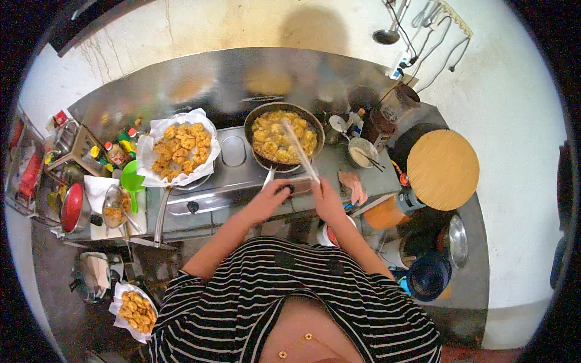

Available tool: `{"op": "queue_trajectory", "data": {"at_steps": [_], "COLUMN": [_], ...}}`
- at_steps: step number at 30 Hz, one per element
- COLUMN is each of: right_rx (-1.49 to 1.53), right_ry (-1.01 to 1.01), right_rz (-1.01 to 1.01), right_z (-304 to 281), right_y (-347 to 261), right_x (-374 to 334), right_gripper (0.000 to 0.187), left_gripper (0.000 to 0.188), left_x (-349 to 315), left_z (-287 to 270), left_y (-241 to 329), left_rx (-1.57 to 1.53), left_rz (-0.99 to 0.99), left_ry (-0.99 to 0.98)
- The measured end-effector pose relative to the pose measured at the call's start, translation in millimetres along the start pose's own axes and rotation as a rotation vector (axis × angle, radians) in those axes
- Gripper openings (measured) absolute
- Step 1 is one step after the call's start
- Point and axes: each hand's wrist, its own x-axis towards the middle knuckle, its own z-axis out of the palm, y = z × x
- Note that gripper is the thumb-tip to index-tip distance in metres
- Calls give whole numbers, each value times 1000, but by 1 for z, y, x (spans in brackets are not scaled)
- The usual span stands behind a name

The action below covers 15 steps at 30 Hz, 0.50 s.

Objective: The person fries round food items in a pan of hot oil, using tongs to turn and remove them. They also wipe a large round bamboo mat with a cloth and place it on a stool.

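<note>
A dark frying pan (247,124) stands on the right burner, with golden battered pieces (272,130) bubbling in oil. My right hand (330,202) is closed around a pair of long pale chopsticks (298,148), blurred by motion, whose tips reach in over the food. My left hand (266,201) is at the stove's front, its fingers curled at a black stove knob (289,189), just below the pan's metal handle (270,176). A second pan lined with white paper (209,130) stands on the left burner, heaped with browned fried pieces (183,148).
Left of the stove are a green ladle (132,177), a strainer (114,209) on a white board, a red bowl (73,204) and bottles. A paper-lined dish of fried pieces (137,311) stands lower left. On the right are a bowl (363,152) and a round wooden board (443,169).
</note>
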Motion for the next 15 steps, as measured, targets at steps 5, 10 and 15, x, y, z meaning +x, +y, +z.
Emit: {"op": "queue_trajectory", "data": {"at_steps": [5,10,15], "right_rx": [-165,-295,-223], "right_ry": [-22,-314,-627], "right_rz": [55,117,106], "right_z": [-4,-12,-8], "right_y": [55,97,94], "right_x": [53,127,189], "right_gripper": [38,40,43], "left_gripper": [38,38,40], "left_x": [-18,-66,-121], "left_z": [-52,-71,-60], "left_y": [-23,-65,-60], "left_rx": [-167,-251,-430], "left_rz": [-298,-445,-514], "left_ry": [243,491,745]}}
